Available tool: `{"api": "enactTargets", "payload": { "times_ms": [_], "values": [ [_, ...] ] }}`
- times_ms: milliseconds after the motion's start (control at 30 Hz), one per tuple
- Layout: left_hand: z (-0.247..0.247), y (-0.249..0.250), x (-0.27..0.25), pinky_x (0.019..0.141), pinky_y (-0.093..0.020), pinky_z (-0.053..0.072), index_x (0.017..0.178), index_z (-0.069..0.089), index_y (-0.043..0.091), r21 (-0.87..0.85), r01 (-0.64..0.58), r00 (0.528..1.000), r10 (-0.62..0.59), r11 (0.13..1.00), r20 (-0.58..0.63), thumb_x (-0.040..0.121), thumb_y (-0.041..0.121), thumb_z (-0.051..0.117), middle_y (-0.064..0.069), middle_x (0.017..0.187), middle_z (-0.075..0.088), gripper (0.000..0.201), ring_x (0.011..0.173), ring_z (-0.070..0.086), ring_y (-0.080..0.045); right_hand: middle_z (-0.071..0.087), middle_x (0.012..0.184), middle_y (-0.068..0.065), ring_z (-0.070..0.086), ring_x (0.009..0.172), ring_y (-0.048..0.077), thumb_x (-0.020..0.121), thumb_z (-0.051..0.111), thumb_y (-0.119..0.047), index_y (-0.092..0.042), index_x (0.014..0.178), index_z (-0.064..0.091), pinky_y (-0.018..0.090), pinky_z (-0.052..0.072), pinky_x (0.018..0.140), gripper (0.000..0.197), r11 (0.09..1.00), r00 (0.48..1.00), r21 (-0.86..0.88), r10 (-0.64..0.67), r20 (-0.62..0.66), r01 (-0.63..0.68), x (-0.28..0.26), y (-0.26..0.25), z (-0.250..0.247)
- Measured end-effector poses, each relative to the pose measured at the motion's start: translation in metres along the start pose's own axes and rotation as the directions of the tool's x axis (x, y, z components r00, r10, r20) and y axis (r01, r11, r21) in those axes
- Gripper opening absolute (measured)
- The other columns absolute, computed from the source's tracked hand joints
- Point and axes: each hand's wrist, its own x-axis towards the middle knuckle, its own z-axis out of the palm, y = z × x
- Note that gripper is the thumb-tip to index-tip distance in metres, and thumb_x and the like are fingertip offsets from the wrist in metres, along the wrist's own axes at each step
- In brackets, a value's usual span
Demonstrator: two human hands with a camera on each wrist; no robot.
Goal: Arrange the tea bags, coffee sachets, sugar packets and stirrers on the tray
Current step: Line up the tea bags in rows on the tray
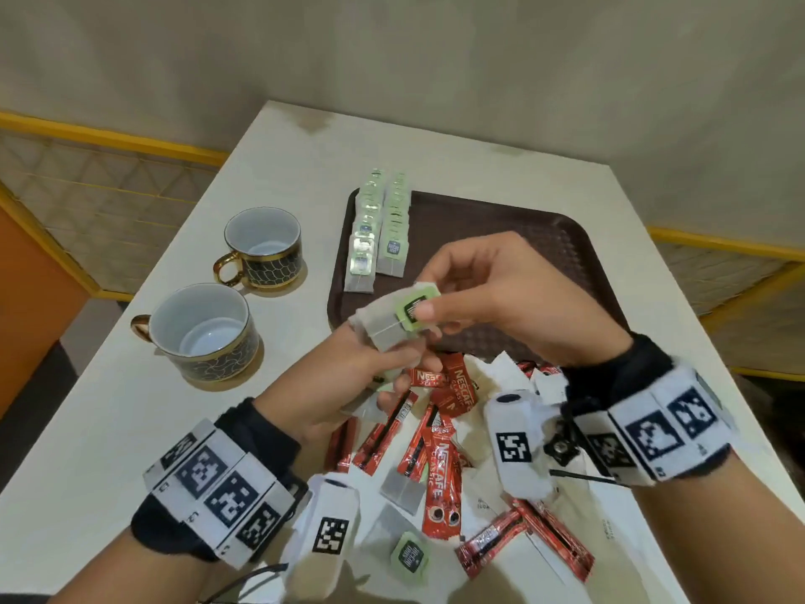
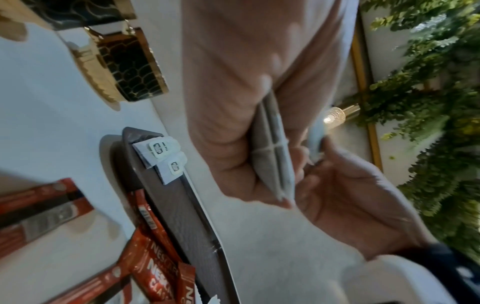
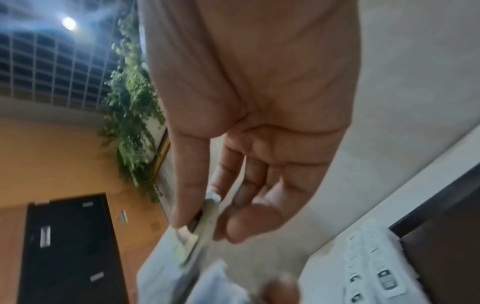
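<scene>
Above the near edge of the brown tray point(image 1: 566, 237) both hands hold a small stack of grey tea bags point(image 1: 383, 331). My left hand point(image 1: 348, 377) grips the stack point(image 2: 272, 156) from below. My right hand point(image 1: 457, 294) pinches the green tag point(image 1: 416, 311) of the top bag between thumb and fingers; the tag point(image 3: 205, 222) shows edge-on in the right wrist view. Two rows of tea bags point(image 1: 383, 224) lie along the tray's left side. Red coffee sachets point(image 1: 440, 464), white sugar packets point(image 1: 509, 368) and loose tea bags point(image 1: 403, 492) lie heaped on the table below my hands.
Two dark, gold-trimmed cups, one near point(image 1: 202, 331) and one farther back point(image 1: 263, 246), stand left of the tray on the white table point(image 1: 109, 429). The tray's middle and right are bare. A wall runs behind the table's far edge.
</scene>
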Motion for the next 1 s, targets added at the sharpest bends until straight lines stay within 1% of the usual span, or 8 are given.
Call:
{"api": "enactTargets", "payload": {
  "times_ms": [100,267,467,600,667,767,900,1000],
  "values": [
    [0.005,0.003,-0.001,0.043,-0.015,0.038,0.11,0.053,0.018,0.119,0.038,0.996,-0.047,0.992,0.072,0.096,0.007,0.056,-0.008,0.086,0.07,0.017,0.055,0.047,-0.007,0.061,0.094,0.041,0.053,0.064,0.031,0.081,0.071,0.003,0.016,0.094,0.061,0.03,0.048,0.055,0.021,0.999,0.996,-0.026,0.046,0.076,-0.045,0.005,0.005,0.004],
    [0.004,0.002,-0.003,0.042,-0.013,0.037,0.101,0.057,0.017,0.137,0.085,0.992,-0.097,0.987,0.085,0.095,0.009,0.058,-0.008,0.085,0.067,0.01,0.052,0.044,-0.005,0.067,0.078,0.022,0.058,0.067,0.032,0.079,0.074,0.002,0.01,0.087,0.064,0.029,0.05,0.06,0.015,0.998,0.997,-0.057,0.035,0.071,-0.031,0.005,0.008,0.003],
    [-0.002,0.004,0.0,0.042,-0.014,0.038,0.115,0.062,0.015,-0.09,-0.085,0.974,0.064,0.992,-0.217,0.085,0.017,0.063,-0.004,0.082,0.07,0.03,0.052,0.046,-0.004,0.072,0.08,0.008,0.068,0.073,0.016,0.08,0.072,0.0,-0.004,0.084,0.066,0.019,0.055,0.063,0.008,0.959,0.948,0.284,0.084,-0.307,0.007,0.004,0.022,0.008],
    [-0.008,0.008,0.002,0.041,-0.014,0.037,0.11,0.063,0.01,-0.127,-0.161,0.929,0.107,0.979,-0.354,0.089,0.015,0.063,0.002,0.071,0.065,0.022,0.052,0.047,-0.004,0.072,0.083,0.006,0.068,0.077,0.015,0.081,0.071,-0.001,-0.007,0.085,0.067,0.018,0.056,0.062,0.008,0.916,0.932,0.4,0.154,-0.328,-0.01,-0.004,0.039,0.015],
    [-0.015,0.013,0.003,0.04,-0.014,0.037,0.101,0.065,0.015,-0.032,-0.148,0.905,0.123,0.988,-0.407,0.089,0.018,0.066,0.0,0.07,0.064,0.012,0.049,0.047,-0.005,0.073,0.083,0.004,0.068,0.077,0.013,0.082,0.071,-0.002,-0.007,0.088,0.069,0.019,0.055,0.063,0.008,0.967,0.947,0.252,0.111,-0.303,-0.032,-0.011,0.041,0.006],
    [-0.024,0.022,0.004,0.04,-0.016,0.037,0.087,0.068,0.024,0.356,-0.064,0.869,0.227,0.932,-0.439,0.086,0.023,0.072,0.008,0.055,0.057,0.005,0.044,0.046,-0.003,0.073,0.085,0.0,0.065,0.075,0.009,0.084,0.07,-0.002,-0.008,0.092,0.075,0.022,0.053,0.067,0.011,0.994,0.988,-0.106,-0.038,-0.153,0.022,-0.02,0.027,-0.013],
    [-0.023,0.037,0.006,0.04,-0.008,0.035,0.081,0.07,0.021,0.674,-0.046,0.921,0.292,0.737,-0.257,0.082,0.017,0.076,0.017,0.051,0.06,0.007,0.044,0.051,0.006,0.07,0.091,-0.008,0.067,0.086,0.01,0.086,0.069,-0.006,-0.018,0.098,0.077,0.025,0.053,0.079,0.019,0.882,0.993,-0.456,-0.099,0.068,0.12,-0.02,0.003,-0.018],
    [-0.017,0.044,0.006,0.041,-0.007,0.035,0.079,0.073,0.023,0.786,-0.042,0.961,0.241,0.617,-0.138,0.078,0.018,0.08,0.017,0.056,0.064,0.008,0.049,0.054,0.007,0.07,0.082,-0.006,0.065,0.073,0.005,0.077,0.078,-0.006,-0.017,0.09,0.072,0.021,0.054,0.069,0.018,0.861,0.993,-0.498,-0.116,0.004,0.103,-0.01,0.001,-0.008]
  ]
}}
